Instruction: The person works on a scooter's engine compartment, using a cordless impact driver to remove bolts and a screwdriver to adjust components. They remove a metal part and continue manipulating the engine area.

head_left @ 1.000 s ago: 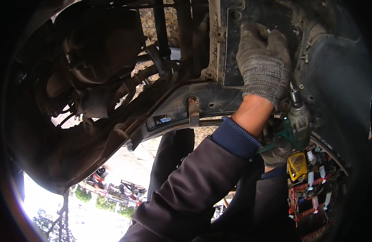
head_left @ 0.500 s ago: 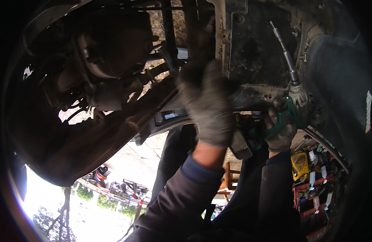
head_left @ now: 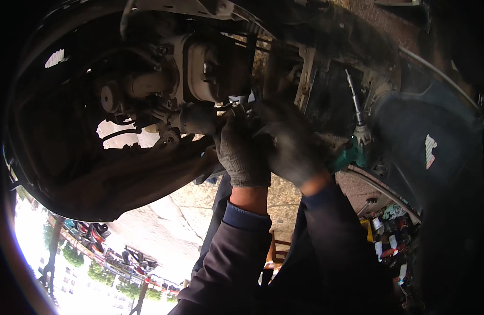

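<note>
the left hand, in a grey knitted glove, reaches up with its fingers bent together at the engine parts, which lie just beside its fingertips on the left and carry on above it. what those fingers have hold of, if anything, i cannot tell. close on its right is the right hand, gloved too and blurred; its fingers are lost in shadow, so how far open it is and whether it grips something cannot be told. just right of the right hand stands a green drill, its long thin bit pointing up past the hand. farther right, on a dark panel, is a ragged pale patch like a torn label, with a reddish lower edge; its marks are too small to read. below the right hand, to its right, lie white-tagged tools, their print unreadable from here. a wooden stool shows between the forearms.
</note>
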`<state>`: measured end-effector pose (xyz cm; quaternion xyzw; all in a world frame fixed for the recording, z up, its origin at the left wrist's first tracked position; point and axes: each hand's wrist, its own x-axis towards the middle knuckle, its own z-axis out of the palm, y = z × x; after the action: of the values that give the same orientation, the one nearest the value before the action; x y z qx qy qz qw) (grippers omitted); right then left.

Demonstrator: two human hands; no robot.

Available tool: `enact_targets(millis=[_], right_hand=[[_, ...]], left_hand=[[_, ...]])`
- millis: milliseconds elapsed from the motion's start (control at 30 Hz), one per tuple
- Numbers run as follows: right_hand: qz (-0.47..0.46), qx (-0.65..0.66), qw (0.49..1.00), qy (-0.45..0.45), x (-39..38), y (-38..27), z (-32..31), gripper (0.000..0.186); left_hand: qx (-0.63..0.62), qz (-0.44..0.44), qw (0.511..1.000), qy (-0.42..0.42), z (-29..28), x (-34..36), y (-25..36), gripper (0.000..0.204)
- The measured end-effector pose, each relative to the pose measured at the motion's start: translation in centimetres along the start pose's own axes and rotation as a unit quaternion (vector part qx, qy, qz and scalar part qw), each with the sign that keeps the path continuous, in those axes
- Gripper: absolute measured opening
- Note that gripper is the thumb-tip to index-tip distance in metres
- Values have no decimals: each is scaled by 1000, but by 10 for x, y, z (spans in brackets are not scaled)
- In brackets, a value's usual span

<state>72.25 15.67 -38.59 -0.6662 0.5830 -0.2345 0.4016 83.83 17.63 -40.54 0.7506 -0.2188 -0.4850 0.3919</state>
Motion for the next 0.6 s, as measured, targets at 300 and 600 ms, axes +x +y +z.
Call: enact_targets(millis=[300, 600], right_hand=[[3, -66, 990, -128, 52, 5, 26, 34], [101, 49, 974, -195, 55, 2, 23, 39]], left_hand=[[7, -12, 1000, 5, 3, -1, -5, 30], [-377, -141, 914, 48, 10, 2, 14, 20]])
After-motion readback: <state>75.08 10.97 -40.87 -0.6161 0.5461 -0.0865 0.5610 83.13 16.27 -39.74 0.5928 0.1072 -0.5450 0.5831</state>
